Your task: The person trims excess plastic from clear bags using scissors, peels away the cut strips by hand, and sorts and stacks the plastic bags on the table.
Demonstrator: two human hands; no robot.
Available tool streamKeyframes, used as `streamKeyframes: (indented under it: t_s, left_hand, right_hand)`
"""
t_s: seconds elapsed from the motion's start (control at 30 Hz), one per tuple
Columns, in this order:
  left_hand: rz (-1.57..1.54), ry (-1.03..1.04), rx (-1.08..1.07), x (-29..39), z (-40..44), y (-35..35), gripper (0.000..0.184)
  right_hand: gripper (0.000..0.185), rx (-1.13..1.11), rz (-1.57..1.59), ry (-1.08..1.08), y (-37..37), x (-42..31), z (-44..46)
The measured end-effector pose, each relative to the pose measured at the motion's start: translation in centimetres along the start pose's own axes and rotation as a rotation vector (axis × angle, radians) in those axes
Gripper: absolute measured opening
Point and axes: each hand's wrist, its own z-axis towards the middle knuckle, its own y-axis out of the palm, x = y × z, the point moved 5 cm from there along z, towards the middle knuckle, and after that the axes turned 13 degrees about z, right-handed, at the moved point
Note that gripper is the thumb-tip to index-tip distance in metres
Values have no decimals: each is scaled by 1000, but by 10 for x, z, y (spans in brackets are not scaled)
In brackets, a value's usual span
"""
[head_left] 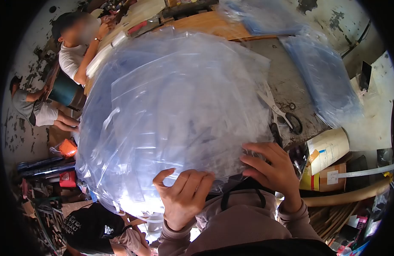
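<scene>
A large heap of clear plastic sheets [175, 102] spreads over the table in front of me, layered and wrinkled, with glare on its near left part. At the near edge of the heap is my left hand [184, 196]. Its fingers are bent and closed on a plastic sheet, with the thumb hidden. My right hand [271, 166] rests on the near right edge, open, its fingers apart and touching the plastic. Just beyond it, scissors [280, 112] with dark handles lie beside the heap, blades partly over the sheets.
Another stack of bluish plastic sheets [325, 77] lies on the table [291, 96] at right. A paper roll [329, 147] and a cardboard box [333, 177] stand right of me. Two people sit at far left; a person in a black cap [92, 228] is near left.
</scene>
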Motion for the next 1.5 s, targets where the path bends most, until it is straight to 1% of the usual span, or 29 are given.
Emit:
streamKeyframes:
  t_s: [0.03,0.13,0.17,0.23,0.27,0.3,0.33,0.37,0.4,0.43,0.5,0.53,0.57,0.63,0.77,0.83,0.87,0.93,0.97,1.03,1.07,1.13,1.17,1.23,1.27,1.33,1.43,1.47,1.5]
  left_hand:
    - [9,-6,1,-2,1,-3,18]
    - [170,-69,133,-4,1,-16,9]
    - [173,-66,136,-4,2,-15,9]
    - [242,-203,371,-8,-1,-18,7]
    - [292,-132,392,-9,-3,-10,14]
    - [289,-129,392,-7,1,-8,14]
    - [151,-282,441,-10,5,-7,15]
    - [13,-434,488,-17,5,-6,16]
    - [-19,-401,291,-18,7,-2,15]
    - [-14,-399,291,-17,7,2,15]
    - [-274,-488,403,-15,4,15,10]
    - [-274,-472,380,-13,3,14,6]
    - [-275,-472,379,-12,5,13,6]
    - [-324,-484,404,-12,7,12,8]
    - [-308,-461,400,-11,10,16,15]
    - [-410,-458,511,-11,9,18,30]
    - [-412,-459,512,-11,11,18,30]
    - [-450,-458,573,-11,11,17,53]
    - [-450,-457,573,-10,11,19,53]
    - [-518,-536,599,-12,8,26,73]
    - [-519,-530,594,-13,8,28,73]
    - [-445,-536,636,-14,8,28,87]
    - [-451,-532,632,-12,11,28,87]
    - [-529,-628,538,-10,18,35,89]
    - [-533,-627,534,-9,19,36,89]
    - [-477,-576,505,-5,24,37,88]
    - [-543,-495,518,-5,28,40,88]
    - [-542,-494,519,-4,27,40,88]
    - [-566,-519,451,-4,26,43,86]
  right_hand:
    - [26,-14,22,27,1,-2,5]
    - [25,-3,66,-15,14,-1,4]
    - [25,1,66,-17,13,-3,4]
    - [22,-82,478,259,17,5,1]
    - [22,-79,476,260,18,5,2]
    - [21,-218,727,483,30,12,0]
    - [21,-360,978,704,44,14,-6]
    - [21,-359,979,702,48,14,-7]
    - [22,-295,1069,732,52,15,-9]
    - [24,-229,1159,762,56,16,-9]
    - [25,-200,1192,709,59,17,-7]
    - [26,-172,1221,660,58,16,-6]
    - [26,-172,1221,661,57,18,-5]
    - [30,-261,1343,747,59,22,-4]
    - [32,-261,1374,788,66,27,-4]
    - [33,-201,1434,709,67,29,-6]
    - [33,-201,1431,710,68,29,-7]
    - [33,-175,1428,740,69,30,-9]
    - [33,-174,1428,739,69,32,-9]
    - [42,-144,1428,797,70,37,-9]
    - [42,-136,1432,798,69,38,-9]
    - [32,-171,1461,807,69,38,-10]
    - [32,-162,1461,810,69,40,-11]
    - [31,-147,1576,784,71,44,-11]
    - [31,-143,1576,787,71,45,-12]
    - [30,-146,1642,740,71,44,-10]
    - [27,-102,1702,769,73,45,-11]
    - [27,-102,1703,767,73,45,-11]
    - [25,-79,1719,772,73,46,-10]
